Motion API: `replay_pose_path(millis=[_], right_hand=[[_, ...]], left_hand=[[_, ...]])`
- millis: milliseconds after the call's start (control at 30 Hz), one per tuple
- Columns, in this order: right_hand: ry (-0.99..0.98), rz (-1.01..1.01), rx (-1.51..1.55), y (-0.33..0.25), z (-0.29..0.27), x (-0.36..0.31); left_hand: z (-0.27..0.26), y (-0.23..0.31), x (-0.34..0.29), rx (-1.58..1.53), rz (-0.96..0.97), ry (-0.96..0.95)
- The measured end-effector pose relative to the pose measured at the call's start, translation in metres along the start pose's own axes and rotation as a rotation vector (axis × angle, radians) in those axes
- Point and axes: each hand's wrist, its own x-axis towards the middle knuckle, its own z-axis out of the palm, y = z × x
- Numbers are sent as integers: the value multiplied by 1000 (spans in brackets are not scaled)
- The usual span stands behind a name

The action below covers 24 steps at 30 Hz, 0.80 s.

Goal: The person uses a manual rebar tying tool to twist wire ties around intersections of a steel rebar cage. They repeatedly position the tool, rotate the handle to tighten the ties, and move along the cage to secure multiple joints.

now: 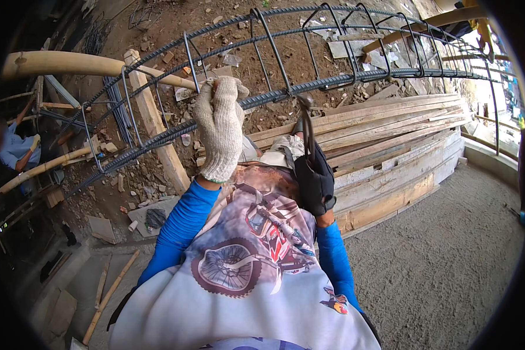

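A long rebar cage, ribbed bars ringed by thinner square stirrups, crosses in front of me. My left hand, in a white knit glove, is closed at the cage beside one stirrup. Its curled fingers hide whatever is between them. In a black glove, my right hand grips dark metal pincers by the handles. The head of the pincers points up, close to the near lower bar. Blue sleeves cover both forearms.
Stacked wooden boards lie beyond my right hand, beside rough grey concrete. A bamboo pole and an upright timber meet the cage at left. Another person is at far left; part of someone shows at upper right. Rubble covers the soil.
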Motion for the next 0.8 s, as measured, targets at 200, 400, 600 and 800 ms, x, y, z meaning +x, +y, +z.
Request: replay_pose_path(millis=[200,400,600,800], right_hand=[[14,4,-11,7,2,3],[-33,41,-37,3,-5,3],[164,134,-80,31,-29,-14],[396,370,132,111,-73,10]], left_hand=[[7,11,3,-61,70,-16],[12,19,-1,-109,94,-17],[14,36,-7,-167,112,-39],[24,47,-12,-62,241,80]])
